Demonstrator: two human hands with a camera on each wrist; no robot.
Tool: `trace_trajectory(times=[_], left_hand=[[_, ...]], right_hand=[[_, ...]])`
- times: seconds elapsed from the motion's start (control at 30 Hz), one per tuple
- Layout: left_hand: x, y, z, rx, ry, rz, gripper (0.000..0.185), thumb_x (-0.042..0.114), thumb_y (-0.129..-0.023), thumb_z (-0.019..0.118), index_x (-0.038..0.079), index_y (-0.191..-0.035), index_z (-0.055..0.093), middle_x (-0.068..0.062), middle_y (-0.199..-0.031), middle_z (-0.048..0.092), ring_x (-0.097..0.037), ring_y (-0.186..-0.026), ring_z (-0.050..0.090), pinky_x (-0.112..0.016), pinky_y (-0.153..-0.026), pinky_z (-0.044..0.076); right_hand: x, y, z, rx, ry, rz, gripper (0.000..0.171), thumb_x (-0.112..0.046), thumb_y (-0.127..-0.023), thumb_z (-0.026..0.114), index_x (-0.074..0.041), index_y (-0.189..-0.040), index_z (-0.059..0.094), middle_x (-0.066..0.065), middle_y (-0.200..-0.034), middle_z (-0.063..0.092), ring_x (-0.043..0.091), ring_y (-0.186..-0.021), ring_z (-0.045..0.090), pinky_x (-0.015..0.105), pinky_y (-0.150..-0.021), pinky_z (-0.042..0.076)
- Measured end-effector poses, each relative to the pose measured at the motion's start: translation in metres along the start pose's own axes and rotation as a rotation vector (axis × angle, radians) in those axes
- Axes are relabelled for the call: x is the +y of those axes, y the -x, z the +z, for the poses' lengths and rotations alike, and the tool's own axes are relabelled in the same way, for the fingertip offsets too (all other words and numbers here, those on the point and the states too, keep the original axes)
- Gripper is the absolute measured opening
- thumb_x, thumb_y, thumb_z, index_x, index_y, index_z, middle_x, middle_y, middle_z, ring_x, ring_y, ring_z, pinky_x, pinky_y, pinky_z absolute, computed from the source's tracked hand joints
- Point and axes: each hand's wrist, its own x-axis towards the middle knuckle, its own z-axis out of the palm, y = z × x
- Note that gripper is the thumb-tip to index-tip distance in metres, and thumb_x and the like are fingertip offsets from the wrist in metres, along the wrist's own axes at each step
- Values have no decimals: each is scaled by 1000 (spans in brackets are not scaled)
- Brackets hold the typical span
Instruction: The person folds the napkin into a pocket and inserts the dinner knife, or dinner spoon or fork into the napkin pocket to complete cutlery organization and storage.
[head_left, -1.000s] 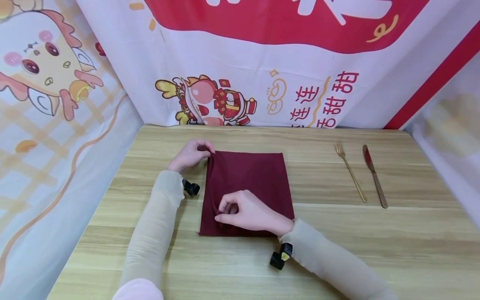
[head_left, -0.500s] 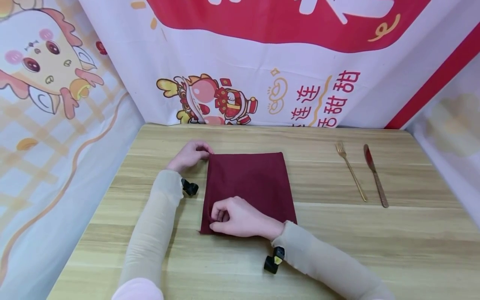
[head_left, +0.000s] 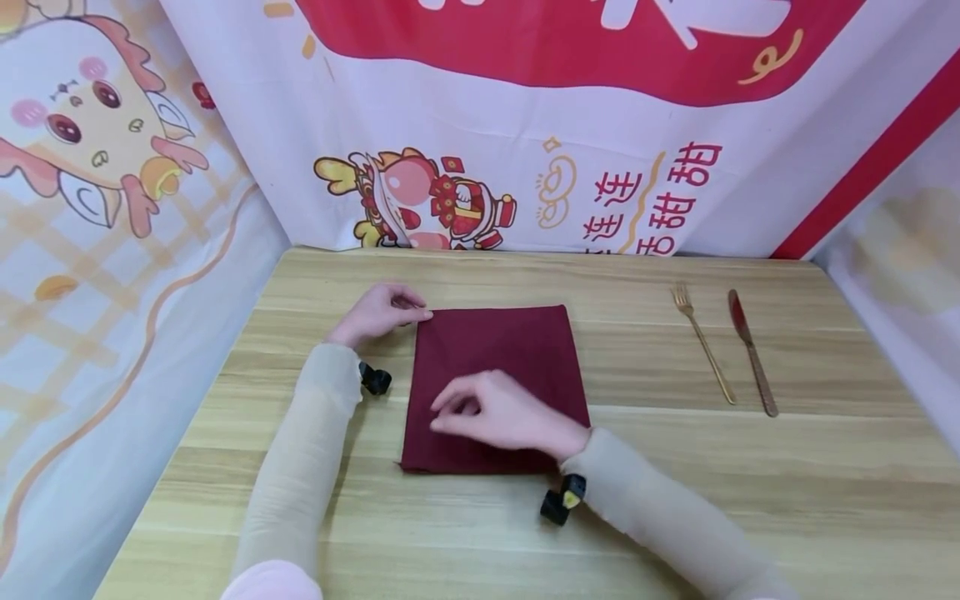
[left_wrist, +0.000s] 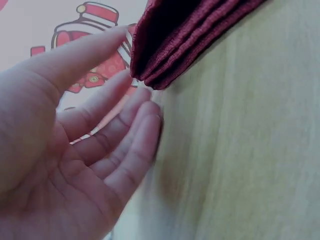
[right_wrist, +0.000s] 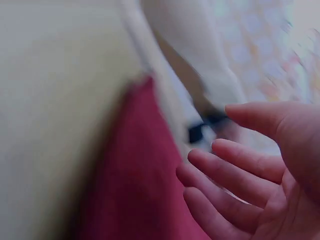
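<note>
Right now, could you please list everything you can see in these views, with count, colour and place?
napkin: one, dark red, folded into a rectangle, flat on the table's middle.
fork: one, gold, on the table right of the napkin.
knife: one, reddish-gold, just right of the fork, parallel to it.
table: one, light wood grain.
backdrop: white and red printed cloth with cartoon figures, behind and beside the table.
wrist cameras: two, black, one under each wrist.
sleeves: two, beige, on both forearms.
left hand: fingers relaxed, at the napkin's far left corner.
right hand: fingers loosely open above the napkin's near part; contact cannot be told.
</note>
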Motion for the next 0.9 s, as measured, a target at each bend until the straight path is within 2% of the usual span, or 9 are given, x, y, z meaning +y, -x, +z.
trace_trajectory(times=[0.1, 0.2, 0.27, 0.33, 0.43, 0.57, 0.77, 0.9], left_hand=[[5, 2, 1, -8, -84, 35, 22, 19, -93, 78, 2, -107, 74, -10, -99, 71, -24, -87, 62, -33, -76, 48], [9, 3, 2, -7, -123, 54, 17, 16, -95, 75, 2, -105, 74, -11, -99, 70, -25, -90, 62, -35, -80, 48], [11, 3, 3, 5, -124, 50, 15, 15, -96, 73, 2, -104, 73, -11, -100, 70, -26, -92, 62, -37, -82, 48], [11, 2, 4, 12, -119, 47, 15, 17, -97, 71, 3, -104, 73, -11, -103, 69, -26, -96, 62, -38, -85, 47], [12, 0, 5, 8, -110, 46, 15, 16, -99, 69, 3, -105, 70, -13, -104, 68, -27, -99, 62, -40, -89, 47], [11, -5, 7, -22, -132, 53, 16, 11, -98, 69, -1, -110, 67, -14, -106, 68, -27, -100, 63, -39, -88, 49], [15, -7, 11, -84, -196, 24, 22, 10, -97, 69, -1, -116, 72, -13, -106, 70, -24, -92, 60, -35, -80, 48], [21, -5, 11, -101, -205, -1, 21, 15, -98, 69, 3, -113, 75, -11, -108, 70, -23, -90, 55, -35, -78, 45]], right_hand=[[11, 3, -37, 136, 88, 17, 25, -30, -94, 77, -12, -110, 77, -12, -97, 73, 5, -88, 67, 29, -79, 55], [31, 5, -74, 278, 142, 68, 23, -24, -93, 77, -8, -110, 77, -2, -102, 74, 14, -95, 67, 38, -85, 54], [47, 5, -94, 345, 158, 114, 25, -20, -94, 76, -4, -113, 75, 5, -109, 73, 22, -103, 66, 42, -90, 52], [65, 4, -108, 376, 171, 163, 29, -15, -95, 74, 0, -119, 72, 12, -118, 71, 29, -113, 63, 47, -96, 50], [89, 2, -121, 369, 205, 225, 33, -11, -97, 70, 2, -126, 68, 17, -127, 67, 35, -121, 59, 50, -101, 47], [108, -1, -126, 318, 243, 248, 32, -6, -98, 66, 5, -128, 66, 21, -128, 65, 37, -122, 58, 49, -104, 44], [119, -2, -128, 262, 285, 231, 19, -5, -98, 67, 4, -113, 72, 18, -112, 69, 32, -110, 62, 46, -99, 47], [123, 3, -135, 218, 323, 232, 8, -9, -95, 72, -1, -97, 73, 10, -95, 69, 27, -92, 62, 43, -86, 49]])
